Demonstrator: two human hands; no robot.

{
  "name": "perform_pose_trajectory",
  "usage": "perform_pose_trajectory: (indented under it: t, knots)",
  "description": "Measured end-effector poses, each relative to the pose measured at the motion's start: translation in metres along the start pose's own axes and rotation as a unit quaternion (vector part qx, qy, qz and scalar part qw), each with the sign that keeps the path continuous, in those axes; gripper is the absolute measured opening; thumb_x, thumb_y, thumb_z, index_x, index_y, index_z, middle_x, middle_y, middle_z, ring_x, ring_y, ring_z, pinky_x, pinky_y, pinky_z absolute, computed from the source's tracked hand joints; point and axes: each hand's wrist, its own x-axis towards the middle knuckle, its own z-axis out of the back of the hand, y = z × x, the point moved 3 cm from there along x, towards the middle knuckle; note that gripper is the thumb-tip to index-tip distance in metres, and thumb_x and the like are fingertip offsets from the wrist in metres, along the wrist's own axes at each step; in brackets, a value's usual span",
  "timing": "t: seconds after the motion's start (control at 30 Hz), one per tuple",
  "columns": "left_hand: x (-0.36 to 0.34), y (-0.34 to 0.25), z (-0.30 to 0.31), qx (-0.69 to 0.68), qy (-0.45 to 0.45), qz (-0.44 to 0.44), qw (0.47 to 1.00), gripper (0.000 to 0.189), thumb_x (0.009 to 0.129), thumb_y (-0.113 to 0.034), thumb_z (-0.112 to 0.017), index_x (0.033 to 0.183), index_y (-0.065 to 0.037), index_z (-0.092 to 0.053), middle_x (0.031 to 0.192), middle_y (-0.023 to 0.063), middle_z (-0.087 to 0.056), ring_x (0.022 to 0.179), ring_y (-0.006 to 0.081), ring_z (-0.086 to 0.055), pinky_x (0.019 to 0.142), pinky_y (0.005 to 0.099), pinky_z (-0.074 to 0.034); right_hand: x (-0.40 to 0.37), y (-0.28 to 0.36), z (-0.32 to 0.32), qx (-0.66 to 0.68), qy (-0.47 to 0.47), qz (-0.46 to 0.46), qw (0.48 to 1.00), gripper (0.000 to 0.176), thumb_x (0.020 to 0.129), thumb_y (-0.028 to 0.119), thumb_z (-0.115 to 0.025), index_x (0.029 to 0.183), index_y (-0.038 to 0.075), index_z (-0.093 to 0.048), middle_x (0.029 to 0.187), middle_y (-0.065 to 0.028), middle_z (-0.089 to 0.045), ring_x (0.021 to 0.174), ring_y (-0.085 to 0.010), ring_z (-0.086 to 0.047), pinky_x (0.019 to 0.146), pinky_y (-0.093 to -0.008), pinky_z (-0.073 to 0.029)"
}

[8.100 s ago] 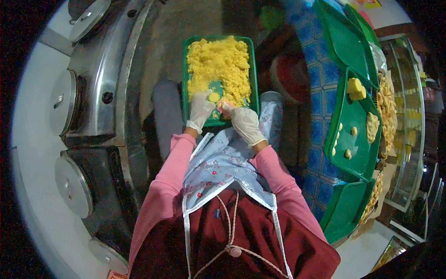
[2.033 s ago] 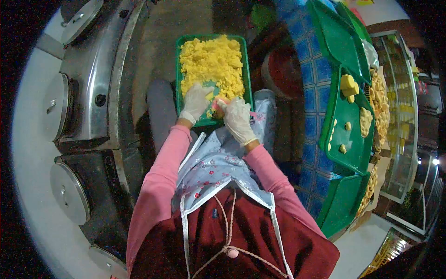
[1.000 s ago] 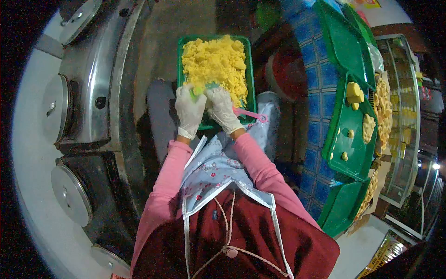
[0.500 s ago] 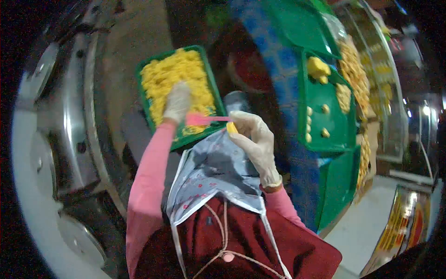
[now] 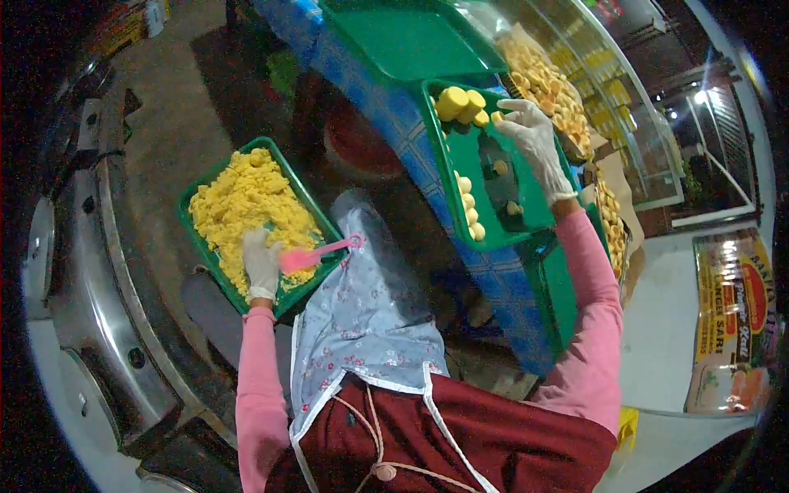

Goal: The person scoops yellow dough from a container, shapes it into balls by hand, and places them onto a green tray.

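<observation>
My left hand (image 5: 261,261), in a pale glove, rests on crumbly yellow dough (image 5: 255,193) in a green tray (image 5: 185,215). Its thumb stands apart from the fingers, whose tips are partly sunk in the dough. Beside it lies a pink scoop (image 5: 304,259), its handle over the tray's rim. My gloved right hand (image 5: 530,135) reaches over a second green tray (image 5: 460,160) and pinches a small yellow dough piece (image 5: 497,117). Near those fingertips stand thick yellow dough rounds (image 5: 454,103). Several small pale dough pieces (image 5: 468,205) line that tray's near side.
A blue patterned cloth (image 5: 394,123) covers the table under the green trays. Another green tray (image 5: 411,37) is at the far end. Piles of golden pieces (image 5: 546,78) lie behind, next to a glass case (image 5: 633,99). Metal equipment (image 5: 123,304) stands to my left.
My right hand has moved from above my lap up to the tray on the table, carrying the yellow piece. The view has swung right; my left hand remains in the dough.
</observation>
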Motion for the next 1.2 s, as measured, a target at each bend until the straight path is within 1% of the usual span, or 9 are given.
perform_pose_trajectory:
  t: [0.17,0.2,0.33,0.6,0.7,0.8,0.93,1.03,1.2]
  knots:
    - [-0.023,-0.018,0.010,-0.036,-0.055,0.024,0.998,0.048,0.084,-0.004,-0.055,0.130,0.008,-0.053,0.112,0.0270,-0.059,0.098,0.0400,-0.057,0.090,0.0466,-0.046,0.036,-0.035,-0.020,-0.025,0.011,0.053,0.998,0.064,0.070,0.012,-0.083,0.130,0.009,-0.058,0.101,-0.0081,-0.067,0.087,-0.0162,-0.065,0.079,-0.0290,-0.053]
    - [-0.022,-0.018,0.008,0.031,-0.057,-0.101,0.993,0.058,0.085,0.002,-0.050,0.142,0.007,-0.041,0.130,0.0248,-0.055,0.105,0.0388,-0.055,0.091,0.0448,-0.047,0.034,-0.036,-0.023,-0.004,0.016,0.052,0.998,0.067,0.069,0.011,-0.083,0.131,0.010,-0.058,0.103,-0.0088,-0.068,0.090,-0.0170,-0.065,0.080,-0.0296,-0.054]
    - [-0.032,-0.034,0.005,0.217,0.062,-0.030,0.974,0.061,0.087,-0.003,-0.052,0.146,0.002,-0.039,0.145,0.0207,-0.046,0.109,0.0328,-0.054,0.086,0.0407,-0.048,0.017,-0.024,-0.008,0.001,-0.009,0.032,0.999,0.067,0.077,0.003,-0.074,0.140,0.013,-0.054,0.123,-0.0120,-0.065,0.102,-0.0187,-0.064,0.087,-0.0313,-0.054]
    - [-0.028,-0.014,-0.014,0.206,-0.084,-0.142,0.965,0.041,0.089,-0.008,-0.050,0.129,-0.001,-0.058,0.113,0.0173,-0.063,0.099,0.0324,-0.059,0.079,0.0422,-0.049,-0.156,0.135,-0.048,0.030,0.034,0.191,0.981,0.032,0.087,-0.004,-0.061,0.117,0.003,-0.070,0.115,-0.0124,-0.071,0.109,-0.0221,-0.067,0.096,-0.0329,-0.051]
    - [-0.016,-0.004,0.004,0.059,0.030,0.071,0.995,0.040,0.084,-0.007,-0.053,0.122,0.000,-0.065,0.110,0.0178,-0.070,0.095,0.0280,-0.067,0.085,0.0384,-0.052,-0.203,0.129,-0.141,-0.022,0.173,0.207,0.963,0.028,0.082,-0.001,-0.064,0.108,0.005,-0.073,0.094,-0.0102,-0.071,0.092,-0.0289,-0.068,0.083,-0.0378,-0.054]
    - [-0.021,0.017,-0.009,-0.288,-0.160,0.223,0.917,0.023,0.081,-0.017,-0.063,0.096,-0.003,-0.073,0.082,0.0121,-0.072,0.072,0.0205,-0.068,0.069,0.0338,-0.053,-0.196,0.083,-0.265,-0.187,0.180,0.319,0.912,0.018,0.086,0.015,-0.063,0.099,0.008,-0.072,0.079,-0.0113,-0.064,0.082,-0.0312,-0.064,0.070,-0.0441,-0.051]
    - [-0.005,0.026,-0.011,-0.156,-0.100,0.234,0.954,0.022,0.075,-0.025,-0.070,0.075,-0.003,-0.071,0.068,0.0098,-0.068,0.067,0.0201,-0.066,0.062,0.0338,-0.051,-0.188,0.049,-0.343,-0.316,0.212,0.375,0.845,0.027,0.096,0.029,-0.053,0.097,0.010,-0.072,0.077,-0.0164,-0.063,0.078,-0.0363,-0.065,0.067,-0.0488,-0.050]
    - [0.000,0.025,-0.010,-0.025,-0.062,0.181,0.981,0.020,0.073,-0.023,-0.071,0.076,-0.004,-0.071,0.071,0.0105,-0.069,0.070,0.0240,-0.068,0.063,0.0355,-0.052,-0.176,0.039,-0.354,-0.247,0.350,0.236,0.872,0.028,0.099,0.027,-0.048,0.102,0.010,-0.071,0.073,-0.0190,-0.064,0.071,-0.0387,-0.066,0.062,-0.0514,-0.050]
    - [0.000,0.043,-0.020,-0.068,-0.050,0.134,0.987,0.024,0.072,-0.015,-0.072,0.093,-0.004,-0.071,0.083,0.0114,-0.071,0.074,0.0252,-0.068,0.065,0.0361,-0.055,-0.171,0.050,-0.338,-0.165,0.255,0.199,0.932,0.028,0.102,0.028,-0.046,0.111,0.012,-0.066,0.075,-0.0190,-0.067,0.069,-0.0379,-0.068,0.058,-0.0509,-0.050]
